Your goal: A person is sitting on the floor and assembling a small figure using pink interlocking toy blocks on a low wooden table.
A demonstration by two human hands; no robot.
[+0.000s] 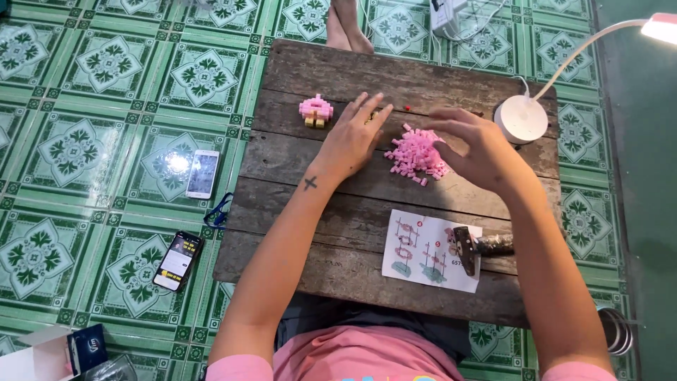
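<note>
A heap of small pink building bricks lies on a dark wooden table. My right hand hovers over the heap's right side, fingers spread and bent, nothing visibly held. My left hand rests flat on the wood just left of the heap, fingers apart and pointing away from me. Farther left stands a small built figure of pink and yellow bricks. A tiny red piece lies beyond the heap.
A printed instruction sheet lies near the table's front edge with a small hammer on it. A white lamp base stands at the right rear. Two phones lie on the green tiled floor, left. Someone's bare feet show beyond the table.
</note>
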